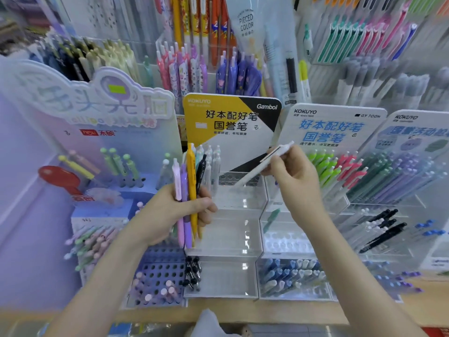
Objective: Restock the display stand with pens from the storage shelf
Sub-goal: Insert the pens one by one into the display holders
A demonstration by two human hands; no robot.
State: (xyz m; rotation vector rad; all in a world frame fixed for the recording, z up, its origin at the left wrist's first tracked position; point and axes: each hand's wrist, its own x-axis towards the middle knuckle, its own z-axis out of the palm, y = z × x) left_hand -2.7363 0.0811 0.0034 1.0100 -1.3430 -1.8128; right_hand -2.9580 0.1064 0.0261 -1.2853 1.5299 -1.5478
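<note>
My left hand [179, 212] grips a bundle of pens [188, 183] upright: pink, purple, yellow and black ones. My right hand [291, 171] holds a single white pen [252, 173] slanted, its tip pointing down-left toward the perforated top tier [237, 179] of the clear acrylic display stand [228, 229]. That stand carries a yellow and black header card [230, 117]. A few pale pens [212, 161] stand in the left of its top tier. Its lower tiers hold only some small black pens [193, 273] at the bottom left.
A purple stand [155, 271] with pastel pens is at the left. A white-headed stand [330, 127] with green, red and blue pens is at the right, black pens [384, 229] below. Racks of pens [194, 66] fill the shelf behind. A wooden shelf edge [267, 310] runs in front.
</note>
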